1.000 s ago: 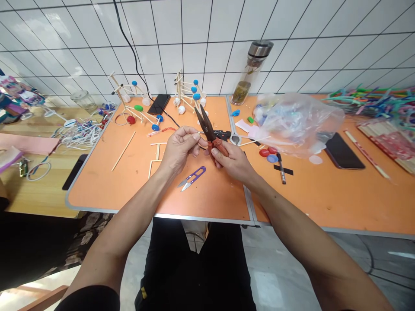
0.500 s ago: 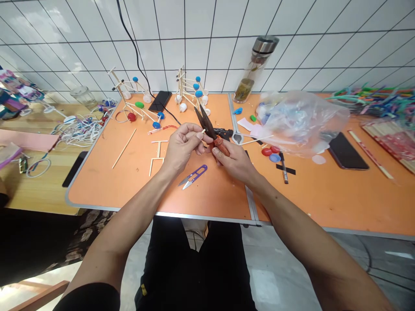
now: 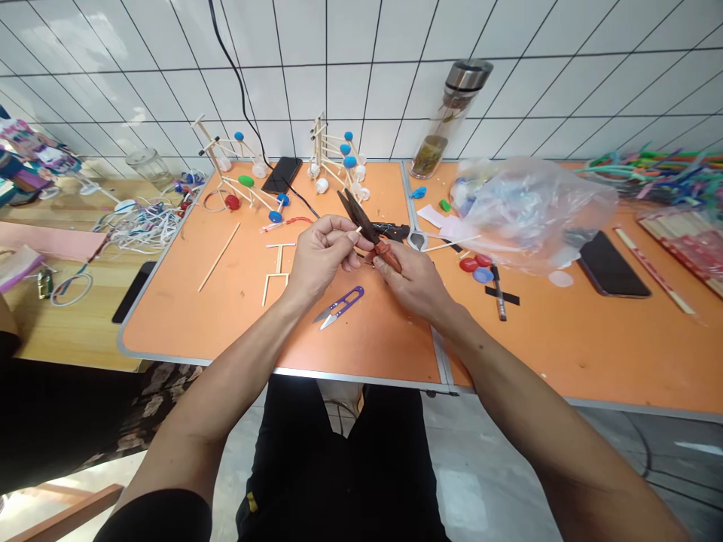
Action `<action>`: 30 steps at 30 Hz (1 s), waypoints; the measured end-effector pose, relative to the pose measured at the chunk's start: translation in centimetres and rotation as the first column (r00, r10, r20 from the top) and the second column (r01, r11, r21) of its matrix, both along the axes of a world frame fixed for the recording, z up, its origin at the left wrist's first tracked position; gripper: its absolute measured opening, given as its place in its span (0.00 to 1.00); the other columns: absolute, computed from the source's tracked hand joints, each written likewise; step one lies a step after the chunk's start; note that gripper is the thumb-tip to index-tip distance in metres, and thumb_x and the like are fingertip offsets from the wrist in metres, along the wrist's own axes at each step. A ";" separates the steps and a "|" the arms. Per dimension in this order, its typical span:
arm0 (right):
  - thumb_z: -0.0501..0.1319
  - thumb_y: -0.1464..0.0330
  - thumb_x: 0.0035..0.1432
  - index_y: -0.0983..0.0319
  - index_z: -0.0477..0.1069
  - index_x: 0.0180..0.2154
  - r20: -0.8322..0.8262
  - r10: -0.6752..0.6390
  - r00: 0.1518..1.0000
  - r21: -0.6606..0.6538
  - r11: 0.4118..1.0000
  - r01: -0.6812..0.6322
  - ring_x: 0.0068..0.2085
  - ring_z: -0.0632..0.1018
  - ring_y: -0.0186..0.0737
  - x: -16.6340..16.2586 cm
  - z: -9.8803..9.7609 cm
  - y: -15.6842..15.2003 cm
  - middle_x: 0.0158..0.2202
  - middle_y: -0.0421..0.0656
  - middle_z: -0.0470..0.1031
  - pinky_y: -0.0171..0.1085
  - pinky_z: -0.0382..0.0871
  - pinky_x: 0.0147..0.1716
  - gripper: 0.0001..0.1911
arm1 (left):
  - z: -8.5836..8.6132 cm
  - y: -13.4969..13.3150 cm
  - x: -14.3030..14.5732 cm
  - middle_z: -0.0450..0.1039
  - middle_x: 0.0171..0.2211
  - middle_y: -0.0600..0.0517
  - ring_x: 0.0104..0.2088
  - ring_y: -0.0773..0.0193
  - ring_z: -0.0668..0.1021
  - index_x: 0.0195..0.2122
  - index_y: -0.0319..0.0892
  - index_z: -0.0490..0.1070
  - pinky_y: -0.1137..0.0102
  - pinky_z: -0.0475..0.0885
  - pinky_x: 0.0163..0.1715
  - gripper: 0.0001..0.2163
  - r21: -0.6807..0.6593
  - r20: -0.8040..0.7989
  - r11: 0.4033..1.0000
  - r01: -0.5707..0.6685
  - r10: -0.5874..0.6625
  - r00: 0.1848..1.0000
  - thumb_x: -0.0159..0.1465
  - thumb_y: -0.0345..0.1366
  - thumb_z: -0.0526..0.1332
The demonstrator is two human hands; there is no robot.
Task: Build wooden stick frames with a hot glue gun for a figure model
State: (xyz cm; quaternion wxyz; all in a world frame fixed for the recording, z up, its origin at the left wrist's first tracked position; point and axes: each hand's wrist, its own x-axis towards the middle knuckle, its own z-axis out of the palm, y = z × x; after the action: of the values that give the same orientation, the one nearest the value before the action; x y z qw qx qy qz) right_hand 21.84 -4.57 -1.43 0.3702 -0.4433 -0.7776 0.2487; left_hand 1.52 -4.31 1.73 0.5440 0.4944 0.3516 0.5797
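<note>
My right hand (image 3: pixel 415 280) is wrapped round the red handles of dark-bladed scissors (image 3: pixel 361 212), whose points face up and to the left, a little apart. My left hand (image 3: pixel 321 256) pinches a short pale wooden stick (image 3: pixel 358 229) by the blades; most of the stick is hidden by fingers. Below the hands, purple-handled thread snips (image 3: pixel 342 307) lie on the orange table (image 3: pixel 226 331). To the left of my left hand is a flat frame of joined sticks (image 3: pixel 276 271), and beyond it a loose stick (image 3: pixel 219 257).
Stick models with blue balls (image 3: pixel 344 150) stand at the back near a phone (image 3: pixel 282 175). A glass bottle (image 3: pixel 449 120), a clear plastic bag (image 3: pixel 536 211), a glue gun (image 3: pixel 392 230) and another phone (image 3: pixel 613 265) are to the right. Tangled wires (image 3: pixel 147 226) lie on the left.
The whole view has shifted slightly. My hands keep nearly the same place, with the scissors' blades still around the stick's end and turned only slightly.
</note>
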 end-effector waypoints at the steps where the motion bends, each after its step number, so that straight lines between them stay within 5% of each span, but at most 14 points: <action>1: 0.58 0.50 0.78 0.58 0.81 0.56 0.003 0.002 1.000 0.012 1.000 -0.002 0.50 0.85 0.57 0.0 0.0 0.0 0.51 0.51 0.88 0.48 0.75 0.50 0.23 | 0.0 0.0 0.0 0.86 0.29 0.52 0.21 0.70 0.79 0.37 0.44 0.73 0.75 0.70 0.21 0.10 -0.009 -0.006 1.000 -0.002 0.002 1.000 0.63 0.38 0.74; 9: 0.59 0.61 0.76 0.58 0.78 0.66 0.095 -0.042 0.995 0.093 0.995 0.033 0.57 0.85 0.60 0.2 -0.5 0.0 0.59 0.52 0.87 0.52 0.78 0.55 0.24 | -0.1 0.0 0.0 0.86 0.29 0.52 0.21 0.69 0.81 0.37 0.43 0.73 0.75 0.71 0.21 0.09 -0.048 -0.021 0.999 -0.023 0.022 1.000 0.63 0.34 0.72; 30: 0.58 0.64 0.76 0.58 0.76 0.71 0.248 -0.141 0.958 0.157 0.982 0.104 0.60 0.85 0.63 0.2 -0.6 -0.2 0.62 0.52 0.85 0.53 0.80 0.52 0.27 | -0.2 -0.1 0.1 0.86 0.29 0.53 0.20 0.70 0.79 0.36 0.43 0.73 0.76 0.69 0.21 0.06 -0.038 -0.094 0.996 -0.085 0.081 0.992 0.66 0.32 0.71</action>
State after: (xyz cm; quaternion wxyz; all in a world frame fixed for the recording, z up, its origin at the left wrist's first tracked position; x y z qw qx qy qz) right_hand 22.01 -4.73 -2.02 0.3112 -0.4916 -0.8059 0.1094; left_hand 1.63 -4.43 1.48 0.5128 0.4939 0.4088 0.5709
